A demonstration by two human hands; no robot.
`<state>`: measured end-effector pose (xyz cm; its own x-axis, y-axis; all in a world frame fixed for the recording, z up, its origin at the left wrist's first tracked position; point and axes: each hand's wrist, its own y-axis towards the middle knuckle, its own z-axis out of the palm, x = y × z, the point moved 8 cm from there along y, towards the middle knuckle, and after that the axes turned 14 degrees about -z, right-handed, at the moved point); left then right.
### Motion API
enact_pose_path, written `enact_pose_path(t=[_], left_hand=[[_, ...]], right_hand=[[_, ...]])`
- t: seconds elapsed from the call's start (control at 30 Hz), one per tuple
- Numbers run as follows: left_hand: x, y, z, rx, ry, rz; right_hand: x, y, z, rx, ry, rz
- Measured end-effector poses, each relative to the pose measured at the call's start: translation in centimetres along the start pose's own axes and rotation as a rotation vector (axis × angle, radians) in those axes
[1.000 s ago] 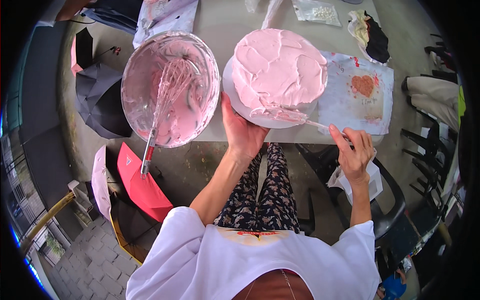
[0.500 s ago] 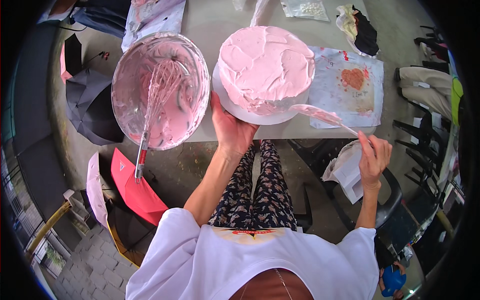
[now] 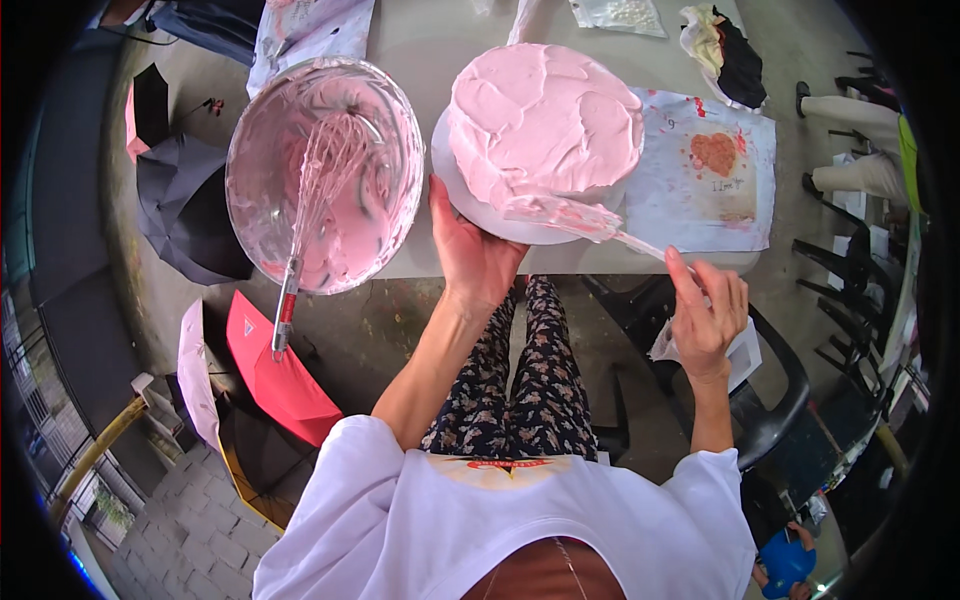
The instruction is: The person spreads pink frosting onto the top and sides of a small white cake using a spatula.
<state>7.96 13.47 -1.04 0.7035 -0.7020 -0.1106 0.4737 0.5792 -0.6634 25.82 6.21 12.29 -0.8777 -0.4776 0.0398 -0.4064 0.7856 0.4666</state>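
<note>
A round cake (image 3: 545, 118) covered in wavy pink frosting rests on a white cake board (image 3: 455, 175) at the table's near edge. My left hand (image 3: 474, 250) grips the board's near left side, thumb on the rim and fingers underneath, out of sight. Between the fingers of my right hand (image 3: 708, 310) is the handle of a spatula (image 3: 570, 215); its blade, smeared with pink frosting, lies against the near side of the cake. Left of the cake stands a metal mixing bowl (image 3: 240, 190) coated inside with pink frosting. A frosted whisk (image 3: 325, 170) leans in it, handle over the near rim.
Right of the cake lies a stained paper sheet (image 3: 740, 210) with a heart drawing. A bag of white beads (image 3: 618, 16) and a dark and cream cloth (image 3: 735, 65) are farther back. Below the table are a black chair (image 3: 775, 400) and open umbrellas (image 3: 270, 365).
My right hand has moved left, bringing the spatula blade from the cake's near right side to its near front. The cake and board appear slightly farther right, along with the whole scene.
</note>
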Motion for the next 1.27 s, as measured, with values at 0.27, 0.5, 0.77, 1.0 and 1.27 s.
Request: enact_pose_path(t=[0.27, 0.5, 0.77, 1.0, 1.27], left_hand=[[-0.2, 0.3, 0.3, 0.051, -0.066, 0.002], [-0.2, 0.4, -0.1, 0.078, -0.133, 0.009], [-0.3, 0.5, -0.3, 0.09, -0.097, -0.006], [-0.5, 0.5, 0.0, 0.125, -0.114, -0.014], [-0.8, 0.3, 0.2, 0.098, -0.075, 0.023]], right_hand=[[-1.9, -3.4, -4.0, 0.065, -0.116, -0.006], [-0.5, -1.7, -3.4, -0.022, 0.048, -0.033], [-2.3, -2.1, 1.9, -0.118, 0.135, -0.009], [-1.5, -2.6, 0.7, 0.026, 0.165, 0.004], [-3.0, -3.7, -0.3, 0.199, 0.737, 0.205]])
